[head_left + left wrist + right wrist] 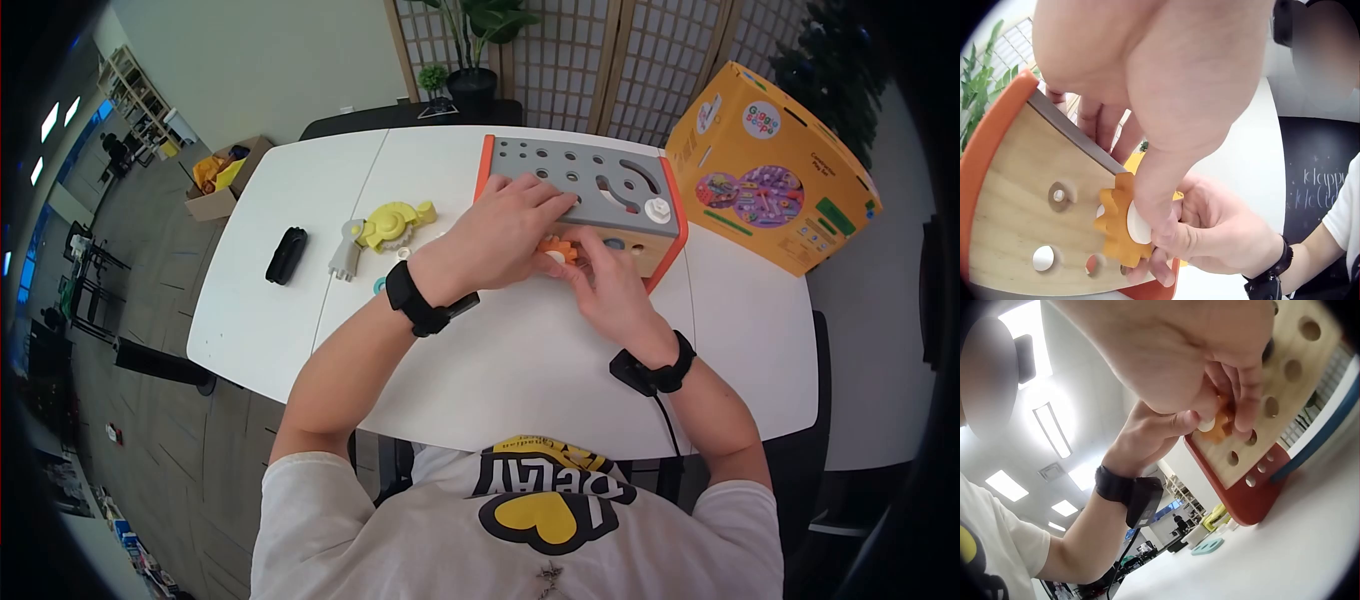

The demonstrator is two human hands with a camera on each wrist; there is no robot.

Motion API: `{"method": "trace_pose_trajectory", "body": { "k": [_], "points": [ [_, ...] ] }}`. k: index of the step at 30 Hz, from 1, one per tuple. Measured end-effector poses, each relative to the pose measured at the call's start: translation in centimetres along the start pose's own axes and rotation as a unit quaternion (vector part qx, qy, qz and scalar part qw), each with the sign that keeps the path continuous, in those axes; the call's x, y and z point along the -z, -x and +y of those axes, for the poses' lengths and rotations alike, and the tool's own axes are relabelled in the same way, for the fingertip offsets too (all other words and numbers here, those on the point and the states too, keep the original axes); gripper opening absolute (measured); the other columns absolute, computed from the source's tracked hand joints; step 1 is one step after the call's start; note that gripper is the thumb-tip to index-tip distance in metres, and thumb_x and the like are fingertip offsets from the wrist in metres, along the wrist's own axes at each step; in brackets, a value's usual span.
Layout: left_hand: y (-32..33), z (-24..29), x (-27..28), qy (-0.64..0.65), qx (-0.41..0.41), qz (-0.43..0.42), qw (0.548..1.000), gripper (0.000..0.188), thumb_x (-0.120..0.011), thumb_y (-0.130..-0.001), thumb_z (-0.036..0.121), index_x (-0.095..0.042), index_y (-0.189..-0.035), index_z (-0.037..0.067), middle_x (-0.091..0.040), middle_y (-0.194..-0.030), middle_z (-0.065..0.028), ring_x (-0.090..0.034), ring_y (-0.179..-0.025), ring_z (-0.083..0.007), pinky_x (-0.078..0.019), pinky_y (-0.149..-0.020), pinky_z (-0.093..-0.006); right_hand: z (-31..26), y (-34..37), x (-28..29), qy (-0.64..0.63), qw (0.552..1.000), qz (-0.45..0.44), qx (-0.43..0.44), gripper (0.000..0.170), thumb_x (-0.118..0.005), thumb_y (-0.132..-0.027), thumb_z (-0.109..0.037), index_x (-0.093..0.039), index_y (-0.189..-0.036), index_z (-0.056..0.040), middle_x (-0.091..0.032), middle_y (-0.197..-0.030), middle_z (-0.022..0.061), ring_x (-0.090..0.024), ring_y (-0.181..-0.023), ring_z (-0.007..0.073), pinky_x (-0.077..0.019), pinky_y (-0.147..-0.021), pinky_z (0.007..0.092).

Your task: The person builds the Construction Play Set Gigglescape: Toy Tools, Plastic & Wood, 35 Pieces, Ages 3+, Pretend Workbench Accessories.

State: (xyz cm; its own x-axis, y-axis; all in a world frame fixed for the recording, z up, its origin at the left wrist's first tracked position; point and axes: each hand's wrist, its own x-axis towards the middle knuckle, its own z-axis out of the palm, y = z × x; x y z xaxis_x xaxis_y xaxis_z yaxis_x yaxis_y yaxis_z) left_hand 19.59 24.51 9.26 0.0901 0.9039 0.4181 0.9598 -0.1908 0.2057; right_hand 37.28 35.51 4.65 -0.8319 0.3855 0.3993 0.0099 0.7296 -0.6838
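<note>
An orange gear (pixel 558 250) with a white centre piece (pixel 1139 224) stands against the wooden front of a toolbox-like toy with a grey top (pixel 520 158). My left hand (pixel 510 230) lies with its fingers over the grey top, while its thumb presses on the white centre piece. With thumb and fingers, my right hand (pixel 612 292) pinches the gear's edge. Round holes show in the wooden panel (pixel 1016 219) beside the gear. In the right wrist view, the gear (pixel 1222 425) is partly covered by the right fingers.
Left of the toy lie a yellow and grey toy tool (pixel 385 228), a teal piece (pixel 1207 546) and a black case (pixel 287 255). An orange-yellow box (pixel 770 170) stands at the right on the white table (pixel 520 370). Behind the table is a potted plant (pixel 472 82).
</note>
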Motion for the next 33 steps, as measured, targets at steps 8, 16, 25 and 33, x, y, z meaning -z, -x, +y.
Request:
{"method": "trace_pose_trajectory", "body": {
  "k": [8, 16, 25, 33],
  "points": [
    [-0.3, 1.1, -0.3, -0.044, 0.027, -0.024, 0.998, 0.073, -0.091, -0.070, 0.027, -0.059, -0.133, 0.006, -0.066, -0.115, -0.0083, -0.063, -0.110, -0.0281, -0.0406, -0.096, -0.0406, -0.7, -0.1, 0.8, -0.012, 0.999, -0.041, -0.017, 0.038, -0.061, -0.093, 0.004, -0.050, -0.129, -0.0044, -0.073, -0.098, 0.0225, -0.073, -0.091, 0.0404, -0.0576, -0.075, 0.0460],
    [-1.0, 1.3, 0.2, -0.033, 0.054, -0.051, 0.997, 0.068, -0.090, -0.071, 0.022, -0.061, -0.131, 0.007, -0.067, -0.113, -0.0081, -0.064, -0.108, -0.0278, -0.0410, -0.093, -0.0389, -1.2, 0.9, 1.9, -0.026, 0.997, -0.060, -0.045, 0.052, -0.059, -0.094, 0.001, -0.041, -0.142, -0.0067, -0.073, -0.100, 0.0244, -0.074, -0.094, 0.0393, -0.0584, -0.075, 0.0439],
    [2.1, -0.6, 1.5, 0.068, 0.020, 0.084, 0.994, 0.052, -0.086, -0.081, 0.022, -0.067, -0.126, 0.005, -0.060, -0.138, -0.0137, -0.062, -0.121, -0.0310, -0.0477, -0.104, -0.0422, -0.9, -0.2, 7.5, 0.125, 0.986, 0.093, 0.064, 0.032, -0.070, -0.090, -0.008, -0.064, -0.121, -0.0027, -0.070, -0.115, 0.0146, -0.068, -0.107, 0.0311, -0.0530, -0.091, 0.0394],
    [11.0, -12.6, 6.6, -0.103, 0.348, -0.016, 0.932, 0.042, -0.072, -0.090, 0.026, -0.068, -0.127, 0.005, -0.069, -0.114, -0.0176, -0.069, -0.107, -0.0311, -0.0561, -0.091, -0.0414, 4.6, -2.1, 8.8, 0.194, 0.978, 0.073, 0.015, 0.048, -0.064, -0.101, -0.035, -0.061, -0.138, -0.0055, -0.050, -0.153, 0.0196, -0.038, -0.149, 0.0378, -0.0329, -0.120, 0.0474]
  ]
}}
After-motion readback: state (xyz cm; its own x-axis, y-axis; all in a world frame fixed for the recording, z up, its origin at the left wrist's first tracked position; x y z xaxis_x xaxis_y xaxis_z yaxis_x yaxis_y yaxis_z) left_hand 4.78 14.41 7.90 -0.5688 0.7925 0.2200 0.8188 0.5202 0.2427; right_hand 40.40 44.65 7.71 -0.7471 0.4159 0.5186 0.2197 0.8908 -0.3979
